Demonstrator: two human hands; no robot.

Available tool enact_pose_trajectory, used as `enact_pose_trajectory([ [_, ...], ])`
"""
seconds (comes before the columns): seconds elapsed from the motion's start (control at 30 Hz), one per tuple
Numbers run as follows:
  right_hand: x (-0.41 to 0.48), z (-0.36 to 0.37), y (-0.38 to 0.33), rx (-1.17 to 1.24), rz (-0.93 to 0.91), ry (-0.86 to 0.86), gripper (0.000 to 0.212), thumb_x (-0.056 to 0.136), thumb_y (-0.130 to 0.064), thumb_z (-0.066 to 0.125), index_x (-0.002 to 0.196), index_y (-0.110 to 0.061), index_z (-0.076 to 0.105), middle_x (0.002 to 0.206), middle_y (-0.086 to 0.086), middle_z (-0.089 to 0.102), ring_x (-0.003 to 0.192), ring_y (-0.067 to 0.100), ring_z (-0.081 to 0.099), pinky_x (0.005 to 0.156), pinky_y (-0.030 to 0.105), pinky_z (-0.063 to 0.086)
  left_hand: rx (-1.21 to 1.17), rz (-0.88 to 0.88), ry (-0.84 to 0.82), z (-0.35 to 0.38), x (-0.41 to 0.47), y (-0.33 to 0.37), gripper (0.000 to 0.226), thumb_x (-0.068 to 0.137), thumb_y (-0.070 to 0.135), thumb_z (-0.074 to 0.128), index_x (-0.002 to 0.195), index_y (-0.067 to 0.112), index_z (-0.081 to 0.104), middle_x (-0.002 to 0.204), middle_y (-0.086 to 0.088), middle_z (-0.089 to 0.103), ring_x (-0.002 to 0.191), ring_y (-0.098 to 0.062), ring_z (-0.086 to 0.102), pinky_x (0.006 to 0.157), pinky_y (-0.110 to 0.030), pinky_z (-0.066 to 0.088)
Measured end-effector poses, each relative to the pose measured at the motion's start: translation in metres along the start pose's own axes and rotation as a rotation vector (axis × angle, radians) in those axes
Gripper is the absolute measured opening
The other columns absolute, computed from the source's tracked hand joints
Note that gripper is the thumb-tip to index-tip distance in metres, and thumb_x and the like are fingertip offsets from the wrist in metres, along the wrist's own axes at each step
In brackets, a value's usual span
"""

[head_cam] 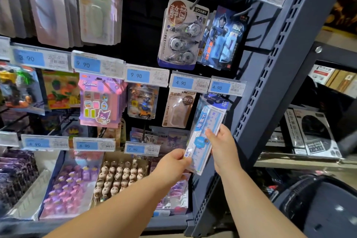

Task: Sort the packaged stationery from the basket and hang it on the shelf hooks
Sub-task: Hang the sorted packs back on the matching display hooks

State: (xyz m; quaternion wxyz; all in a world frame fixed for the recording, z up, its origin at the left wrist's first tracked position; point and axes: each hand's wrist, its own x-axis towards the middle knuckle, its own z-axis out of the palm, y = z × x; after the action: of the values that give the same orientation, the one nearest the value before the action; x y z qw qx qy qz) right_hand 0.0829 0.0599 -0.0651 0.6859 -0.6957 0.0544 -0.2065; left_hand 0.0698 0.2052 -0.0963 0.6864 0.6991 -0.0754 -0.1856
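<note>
Ruler pack [207, 131], pinched at 7 o'clock by left grip [174, 160] and at 4 o'clock by right grip [222, 146]; hanging judged underway, hole alignment required next.

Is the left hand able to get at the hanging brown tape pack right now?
Probably not yet: the left hand pinches the lower end of the ruler pack, which the right hand also holds. Nothing stands between it and the brown tape pack, so it likely could after letting go.
</note>
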Motion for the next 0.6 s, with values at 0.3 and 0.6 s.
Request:
enact_pose_trajectory([
  [0.3, 0.008, -0.001, 0.004, -0.026, -0.033, 0.055, 0.021, 0.096, -0.012, 0.056, 0.112, -0.025, 0.060, 0.107, -0.007, 0.072, 0.095, 0.011, 0.070, 0.080, 0.034, 0.056, 0.124, 0.032, 0.034, 0.000, 0.018, -0.005, 0.020, 0.099, 0.028, 0.054, 0.103, 0.018, 0.071, 0.083, 0.004, 0.070, 0.051, 0.003, 0.049, 0.050, -0.013, 0.037],
  [0.6, 0.018, 0.000, 0.002, -0.148, 0.013, 0.193, 0.017, 0.094, -0.026, 0.060, 0.110, -0.023, 0.065, 0.094, -0.006, 0.074, 0.079, 0.010, 0.072, 0.075, 0.038, 0.060, 0.308, 0.091, 0.038, 0.009, 0.030, 0.003, 0.015, 0.095, 0.026, 0.061, 0.104, 0.021, 0.072, 0.096, 0.004, 0.074, 0.075, -0.009, 0.062, 0.069, -0.020, 0.048],
])
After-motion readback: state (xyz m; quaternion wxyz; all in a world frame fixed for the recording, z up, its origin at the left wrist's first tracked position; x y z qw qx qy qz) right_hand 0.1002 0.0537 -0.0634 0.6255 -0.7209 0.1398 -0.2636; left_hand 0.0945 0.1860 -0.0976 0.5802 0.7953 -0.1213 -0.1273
